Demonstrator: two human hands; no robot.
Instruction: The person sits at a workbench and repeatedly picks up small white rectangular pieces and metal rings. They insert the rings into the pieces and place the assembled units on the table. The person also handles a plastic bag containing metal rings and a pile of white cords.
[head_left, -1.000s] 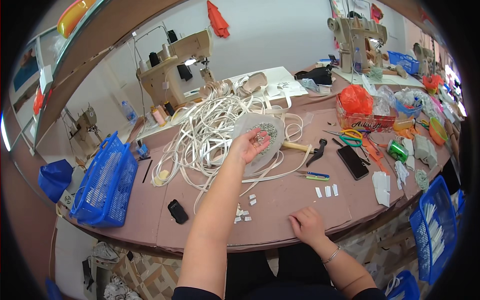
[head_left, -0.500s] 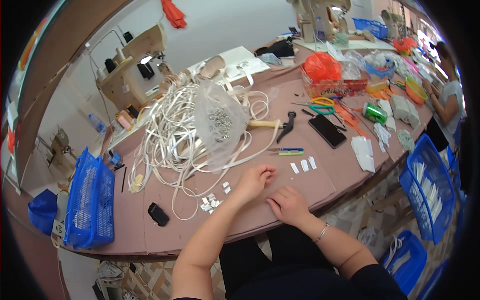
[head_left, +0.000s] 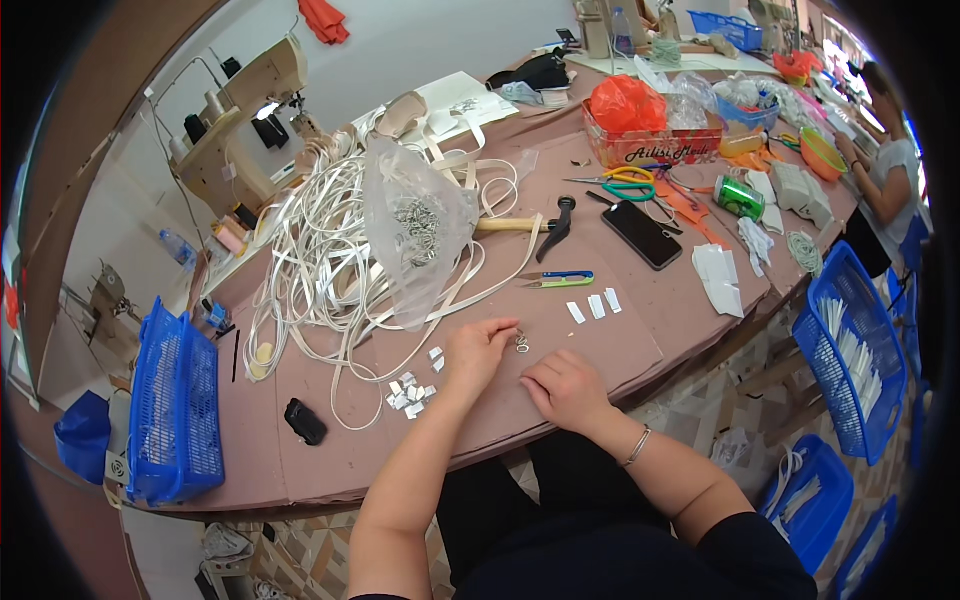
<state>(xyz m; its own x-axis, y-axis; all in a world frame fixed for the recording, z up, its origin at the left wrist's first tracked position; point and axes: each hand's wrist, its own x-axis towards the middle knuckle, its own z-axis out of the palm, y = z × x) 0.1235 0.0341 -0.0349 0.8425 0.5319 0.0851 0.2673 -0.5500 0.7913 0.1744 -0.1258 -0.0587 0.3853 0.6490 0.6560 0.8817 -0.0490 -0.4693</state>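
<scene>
On the brown table [head_left: 630,350]: small metal pieces [head_left: 522,343].
Left hand [head_left: 478,352]: fingertips beside them, grip unclear.
Right hand [head_left: 567,388]: curled, grip hidden.
Metal pieces: a nudge could scatter them.

The hammer [head_left: 530,225] is showing smooth pale wood and a matt black head. Left of it, I'm seeing a thin plastic bag [head_left: 402,285] lying creased and translucent; right of it, a smartphone [head_left: 640,235] is gleaming glossily. In front of the hammer, small metal rings [head_left: 522,344] are glinting on a matt, cloth-like covering [head_left: 630,350].
</scene>
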